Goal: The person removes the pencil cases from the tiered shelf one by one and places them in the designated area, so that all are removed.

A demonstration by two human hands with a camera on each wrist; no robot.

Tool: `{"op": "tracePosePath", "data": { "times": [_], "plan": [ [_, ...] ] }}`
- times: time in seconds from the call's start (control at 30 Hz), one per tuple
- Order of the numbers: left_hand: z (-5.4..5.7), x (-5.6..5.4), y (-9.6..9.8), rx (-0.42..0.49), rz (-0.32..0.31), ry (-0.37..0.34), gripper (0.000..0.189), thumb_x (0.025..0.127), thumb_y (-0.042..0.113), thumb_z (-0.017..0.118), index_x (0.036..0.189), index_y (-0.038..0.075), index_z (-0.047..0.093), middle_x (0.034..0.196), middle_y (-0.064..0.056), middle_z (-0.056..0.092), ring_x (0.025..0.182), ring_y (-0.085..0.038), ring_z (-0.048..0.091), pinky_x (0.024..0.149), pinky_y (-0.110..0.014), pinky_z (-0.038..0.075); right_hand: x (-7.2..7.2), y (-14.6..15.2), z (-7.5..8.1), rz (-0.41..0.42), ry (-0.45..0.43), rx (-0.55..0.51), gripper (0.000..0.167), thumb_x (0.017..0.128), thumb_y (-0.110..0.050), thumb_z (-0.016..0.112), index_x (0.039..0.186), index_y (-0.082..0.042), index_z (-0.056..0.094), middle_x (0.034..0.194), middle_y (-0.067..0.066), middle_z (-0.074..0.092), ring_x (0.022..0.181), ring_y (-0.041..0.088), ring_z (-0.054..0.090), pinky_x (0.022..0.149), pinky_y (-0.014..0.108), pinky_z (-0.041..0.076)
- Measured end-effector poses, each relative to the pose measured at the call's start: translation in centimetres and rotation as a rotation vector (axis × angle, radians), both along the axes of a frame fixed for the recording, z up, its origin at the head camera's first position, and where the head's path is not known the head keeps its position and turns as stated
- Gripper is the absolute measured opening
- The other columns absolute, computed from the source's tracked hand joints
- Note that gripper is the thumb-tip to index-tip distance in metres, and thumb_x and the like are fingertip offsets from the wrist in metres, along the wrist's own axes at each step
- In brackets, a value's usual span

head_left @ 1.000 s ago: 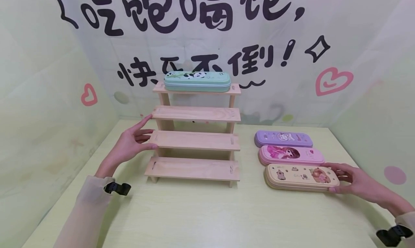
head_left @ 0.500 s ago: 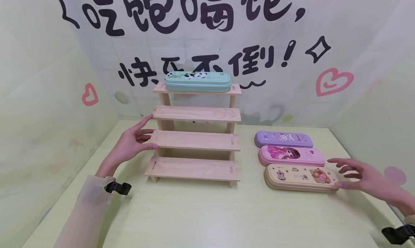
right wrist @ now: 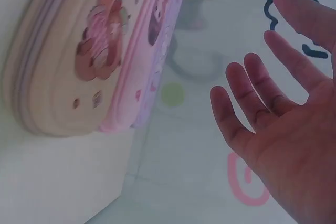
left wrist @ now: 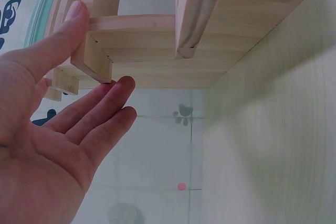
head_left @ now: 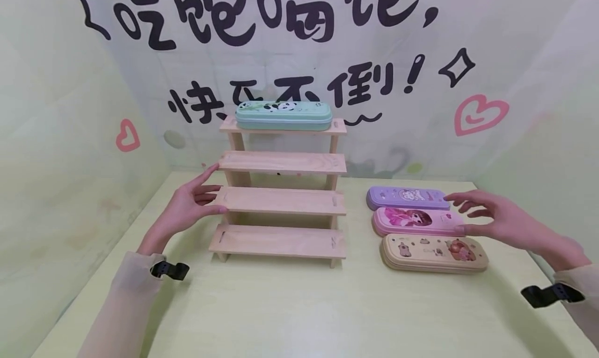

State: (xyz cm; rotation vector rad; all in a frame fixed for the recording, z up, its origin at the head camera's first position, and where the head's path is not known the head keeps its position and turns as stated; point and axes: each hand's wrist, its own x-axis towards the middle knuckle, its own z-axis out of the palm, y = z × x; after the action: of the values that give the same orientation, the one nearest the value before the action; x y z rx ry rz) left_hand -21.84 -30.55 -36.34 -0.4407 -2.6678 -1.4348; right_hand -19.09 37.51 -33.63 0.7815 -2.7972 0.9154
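A four-tier wooden display stand point(head_left: 281, 199) stands on the table, with a mint-green panda pencil case point(head_left: 284, 116) on its top tier. My left hand point(head_left: 184, 207) touches the stand's left end, thumb at one middle board and index finger at the board above. The left wrist view shows the other fingers point(left wrist: 105, 124) stretched out beside the boards. At right lie a purple pencil case point(head_left: 407, 197), a pink one point(head_left: 416, 221) with a doll picture, and a cream one point(head_left: 435, 253) with animal prints. Fingers spread, my right hand point(head_left: 503, 220) hovers by the right ends of the purple and pink cases, holding nothing.
The pale wood table point(head_left: 290, 306) reaches back to a printed cloth backdrop point(head_left: 402, 129) with large black lettering. Cloth walls rise on the left and right. Each wrist wears a black camera strap point(head_left: 170, 270).
My right hand has let go of the cream pencil case's right end, drawn back, then moved up and left over the pink and purple cases. The left hand stays in place.
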Motion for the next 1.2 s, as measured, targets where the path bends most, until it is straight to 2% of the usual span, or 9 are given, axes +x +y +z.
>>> {"op": "tracePosePath", "data": {
  "times": [0.13, 0.37, 0.57, 0.67, 0.83, 0.9, 1.07, 1.2],
  "plan": [
    [0.0, 0.0, 0.0, 0.002, 0.000, -0.004, 0.105, 0.085, 0.019, 0.091, 0.166, 0.044, 0.028, 0.144, -0.026, 0.060, 0.128, -0.042, 0.062, 0.104, -0.048, 0.053, -0.8, -2.6, 1.4, 0.032, 0.015, 0.009, 0.064, 0.083, -0.006, 0.091, 0.141, -0.005, 0.065, 0.128, -0.012, 0.059, 0.104, -0.002, 0.057, 0.089, 0.006, 0.049],
    [0.0, 0.1, -0.1, 0.005, 0.000, -0.004, 0.105, 0.085, 0.019, 0.091, 0.166, 0.044, 0.029, 0.144, -0.025, 0.060, 0.128, -0.041, 0.062, 0.104, -0.043, 0.054, -2.7, -7.4, 3.2, 0.066, -0.034, -0.024, 0.066, 0.085, -0.010, 0.090, 0.144, -0.006, 0.063, 0.132, 0.007, 0.062, 0.109, 0.004, 0.057, 0.092, 0.008, 0.049],
    [-0.1, 0.0, -0.1, 0.003, -0.001, -0.002, 0.106, 0.085, 0.019, 0.091, 0.167, 0.043, 0.028, 0.144, -0.026, 0.060, 0.129, -0.042, 0.062, 0.105, -0.054, 0.051, -4.9, -10.7, 4.2, 0.112, -0.020, -0.062, 0.065, 0.088, -0.010, 0.088, 0.147, -0.006, 0.061, 0.135, 0.011, 0.064, 0.111, 0.013, 0.056, 0.097, 0.016, 0.051],
    [-0.1, 0.0, -0.1, 0.002, 0.000, 0.001, 0.106, 0.085, 0.020, 0.091, 0.167, 0.043, 0.028, 0.144, -0.025, 0.060, 0.129, -0.041, 0.062, 0.105, -0.056, 0.050, -6.1, -12.2, 5.0, 0.107, -0.030, -0.087, 0.065, 0.088, -0.010, 0.088, 0.147, -0.006, 0.061, 0.136, 0.011, 0.064, 0.113, 0.017, 0.055, 0.098, 0.023, 0.051],
    [-0.1, 0.0, -0.1, 0.007, -0.002, -0.001, 0.106, 0.085, 0.019, 0.091, 0.166, 0.043, 0.029, 0.144, -0.025, 0.060, 0.128, -0.041, 0.062, 0.104, -0.053, 0.051, -7.7, -14.7, 6.3, 0.060, -0.092, -0.107, 0.064, 0.090, -0.014, 0.087, 0.148, -0.009, 0.061, 0.140, 0.010, 0.061, 0.118, 0.022, 0.054, 0.107, 0.044, 0.049],
    [-0.1, 0.0, -0.1, 0.008, -0.003, -0.002, 0.106, 0.085, 0.019, 0.092, 0.166, 0.043, 0.029, 0.144, -0.025, 0.060, 0.128, -0.041, 0.063, 0.104, -0.052, 0.052, -8.5, -15.4, 6.6, 0.060, -0.099, -0.109, 0.065, 0.091, -0.016, 0.086, 0.149, -0.007, 0.059, 0.143, 0.013, 0.059, 0.121, 0.027, 0.054, 0.108, 0.052, 0.047],
    [-0.1, 0.0, -0.2, 0.017, -0.003, -0.006, 0.106, 0.084, 0.020, 0.092, 0.166, 0.045, 0.029, 0.144, -0.024, 0.061, 0.128, -0.040, 0.063, 0.104, -0.051, 0.052, -10.2, -17.1, 7.5, 0.066, -0.101, -0.131, 0.066, 0.092, -0.019, 0.085, 0.150, -0.006, 0.057, 0.147, 0.016, 0.056, 0.126, 0.033, 0.052, 0.112, 0.056, 0.044],
    [-0.1, 0.0, -0.1, 0.026, -0.003, -0.013, 0.107, 0.083, 0.020, 0.093, 0.165, 0.046, 0.030, 0.144, -0.024, 0.061, 0.128, -0.040, 0.063, 0.103, -0.043, 0.055, -11.5, -18.4, 8.5, 0.063, -0.091, -0.146, 0.066, 0.093, -0.020, 0.084, 0.151, -0.005, 0.056, 0.150, 0.016, 0.054, 0.129, 0.034, 0.050, 0.114, 0.055, 0.043]
  ]
}}
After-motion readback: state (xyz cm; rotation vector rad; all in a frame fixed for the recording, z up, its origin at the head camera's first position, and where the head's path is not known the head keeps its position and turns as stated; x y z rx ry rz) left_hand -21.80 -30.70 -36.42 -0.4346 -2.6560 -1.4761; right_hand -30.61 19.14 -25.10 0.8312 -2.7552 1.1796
